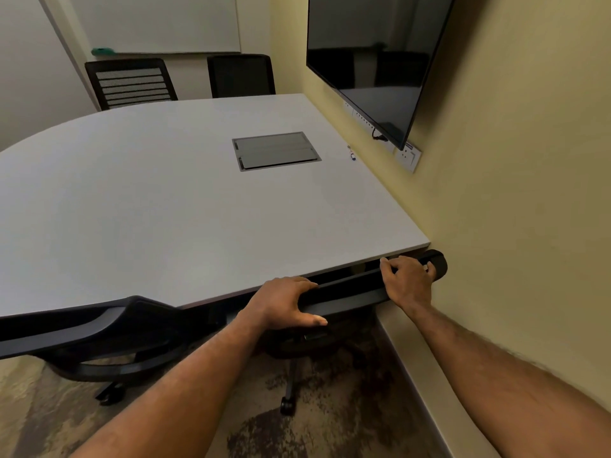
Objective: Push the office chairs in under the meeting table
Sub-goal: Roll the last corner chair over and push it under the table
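A large grey meeting table [148,200] fills the middle of the view. At its near right edge stands a black office chair [353,294], its backrest top tight against the table edge and its seat hidden under the top. My left hand [287,302] grips the left part of that backrest's top rail. My right hand [408,279] grips the right part, near the wall. A second black office chair [99,328] stands to the left, its back also at the table edge. Two more black chairs [132,82] [243,76] sit at the far side.
A yellow wall [512,209] runs close along the right, with a mounted dark screen [373,61] and sockets below it. A grey cable hatch [276,150] and a marker [351,153] lie on the table. A whiteboard [158,21] hangs on the far wall. Patterned carpet [330,408] covers the floor.
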`<state>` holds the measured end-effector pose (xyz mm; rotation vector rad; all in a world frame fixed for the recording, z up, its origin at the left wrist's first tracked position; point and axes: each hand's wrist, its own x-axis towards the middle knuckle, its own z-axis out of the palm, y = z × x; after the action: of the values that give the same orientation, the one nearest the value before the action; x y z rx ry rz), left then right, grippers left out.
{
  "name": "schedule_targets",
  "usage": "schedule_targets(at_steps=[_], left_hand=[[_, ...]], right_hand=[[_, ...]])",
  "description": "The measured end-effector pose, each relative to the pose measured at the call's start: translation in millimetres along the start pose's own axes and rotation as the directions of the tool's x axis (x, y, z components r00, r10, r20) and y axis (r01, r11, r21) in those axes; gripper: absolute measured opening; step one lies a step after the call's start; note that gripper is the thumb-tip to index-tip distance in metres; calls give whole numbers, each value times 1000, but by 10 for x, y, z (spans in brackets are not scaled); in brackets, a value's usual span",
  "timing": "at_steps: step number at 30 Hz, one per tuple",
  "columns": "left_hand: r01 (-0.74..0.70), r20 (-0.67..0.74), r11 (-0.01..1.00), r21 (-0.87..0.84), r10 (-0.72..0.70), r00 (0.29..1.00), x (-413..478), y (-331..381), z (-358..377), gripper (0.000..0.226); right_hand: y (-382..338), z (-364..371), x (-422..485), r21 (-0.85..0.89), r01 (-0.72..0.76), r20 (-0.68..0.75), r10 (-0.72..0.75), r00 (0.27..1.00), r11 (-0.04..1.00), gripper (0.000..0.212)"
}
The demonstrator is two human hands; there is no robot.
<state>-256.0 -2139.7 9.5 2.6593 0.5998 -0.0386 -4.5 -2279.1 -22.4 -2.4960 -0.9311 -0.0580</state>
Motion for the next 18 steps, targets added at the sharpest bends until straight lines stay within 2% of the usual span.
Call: schedule_targets(at_steps=[10,14,18], left_hand=[[17,12,999,-47,-16,1000,88,-238,-116,88],[27,39,997,-72,-24,999,107,-322,-191,104],[22,37,997,-74,-19,999,118,-331,-187,92]], right_hand=[[-150,88,59,-9,-6,-5,6,1000,1000,49],[-216,100,63,-17,3,12,-3,1000,1000,49],[-228,104,77,-22,-1,-2,0,1000,1000,48]])
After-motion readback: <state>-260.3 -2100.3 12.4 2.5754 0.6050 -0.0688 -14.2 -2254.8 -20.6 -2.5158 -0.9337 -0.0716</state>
